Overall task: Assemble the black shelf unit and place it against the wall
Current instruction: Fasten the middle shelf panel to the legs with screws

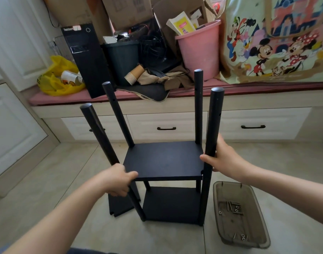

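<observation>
Black shelf unit (163,160) stands on the tiled floor (65,173) before us; our left hand (118,180) wraps its near-left post (98,134) at shelf height, our right hand (223,158) clasps the near-right post (214,121), both arms reaching forward.

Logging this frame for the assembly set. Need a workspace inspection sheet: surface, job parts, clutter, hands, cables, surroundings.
Surface: tiled floor; the unit stands on it.
Job's things: black shelf unit, two boards fitted, four posts rising above the upper one; spare board on the floor at its left; tray holding screws at its right.
Clutter: pink bucket, yellow bag, cardboard boxes, computer tower, all on the bench.
Hands: left hand grips front-left post; right hand grips front-right post.
Cables: black cables tangled on the bench.
Surroundings: bench with drawers below.
</observation>
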Demonstrator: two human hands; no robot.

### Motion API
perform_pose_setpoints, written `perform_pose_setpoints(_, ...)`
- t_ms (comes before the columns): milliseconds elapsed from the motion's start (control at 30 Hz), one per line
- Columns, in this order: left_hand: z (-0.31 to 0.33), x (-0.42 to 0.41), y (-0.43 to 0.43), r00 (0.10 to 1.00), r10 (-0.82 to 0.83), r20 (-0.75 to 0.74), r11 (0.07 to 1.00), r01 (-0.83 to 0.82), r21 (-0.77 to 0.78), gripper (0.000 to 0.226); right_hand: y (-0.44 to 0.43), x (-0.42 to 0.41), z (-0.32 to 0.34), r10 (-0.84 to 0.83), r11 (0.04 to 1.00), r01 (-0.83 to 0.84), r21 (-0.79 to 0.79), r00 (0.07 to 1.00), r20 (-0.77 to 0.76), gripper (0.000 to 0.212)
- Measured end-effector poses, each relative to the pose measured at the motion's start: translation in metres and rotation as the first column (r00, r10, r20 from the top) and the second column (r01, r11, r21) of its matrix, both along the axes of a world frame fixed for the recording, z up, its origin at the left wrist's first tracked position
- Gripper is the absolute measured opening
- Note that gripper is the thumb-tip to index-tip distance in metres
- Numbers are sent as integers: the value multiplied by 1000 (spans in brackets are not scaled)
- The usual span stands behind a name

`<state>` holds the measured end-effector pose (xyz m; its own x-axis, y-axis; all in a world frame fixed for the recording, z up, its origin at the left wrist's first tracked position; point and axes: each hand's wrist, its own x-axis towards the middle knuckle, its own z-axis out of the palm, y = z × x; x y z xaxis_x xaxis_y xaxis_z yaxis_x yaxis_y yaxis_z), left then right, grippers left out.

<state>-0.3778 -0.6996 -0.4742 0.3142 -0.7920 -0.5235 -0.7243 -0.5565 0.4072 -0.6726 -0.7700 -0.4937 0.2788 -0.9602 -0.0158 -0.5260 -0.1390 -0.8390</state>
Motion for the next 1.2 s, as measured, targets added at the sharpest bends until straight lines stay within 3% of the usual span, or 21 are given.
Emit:
perform_pose_setpoints(67, -6, -21, 1, 990, -132, -44, 988, 128, -83, 34, 0, -2, 1, 11, 1000, -11, 13, 1000, -9, 46)
perform_pose_setpoints(167, -20, -56, 2, 933, -346, 103, 888, 361, -285, 25, -1, -3, 3, 13, 1000, -13, 26, 1000, -25, 39)
perform_pose_setpoints(233, -37, -74, -1, 886, -429, 174, 811, 463, -359, 37, 0, -3, 7, 19, 999, -17, 30, 999, -42, 29)
perform_pose_setpoints(333, -68, -96, -13, 781, -521, 344, 705, 621, -341, 64, 2, -5, 15, 37, 999, -36, 14, 993, -114, 18)
perform_pose_setpoints(433, -88, -111, -27, 674, -542, 501, 636, 719, -279, 79, 3, -10, 24, 66, 997, -60, 40, 980, -187, 23)
perform_pose_setpoints(567, -110, -122, -45, 639, -502, 583, 567, 752, -336, 79, -1, -18, 27, 130, 990, -115, 82, 969, -211, 25)
perform_pose_setpoints(700, -131, -122, -50, 666, -412, 622, 422, 744, -518, 84, -8, -25, 23, 175, 983, -161, 86, 965, -197, 26)
perform_pose_setpoints(800, -135, -117, -53, 717, -408, 565, 411, 697, -587, 85, -11, -23, 25, 210, 977, -201, 68, 961, -180, 26)
perform_pose_setpoints(1033, -145, -114, -55, 695, -339, 634, 365, 718, -592, 81, -19, -18, 24, 250, 968, -246, 43, 952, -175, 29)
perform_pose_setpoints(1200, -149, -125, -50, 733, -295, 613, 415, 676, -609, 75, -22, -14, 19, 252, 966, -258, -9, 951, -180, 32)
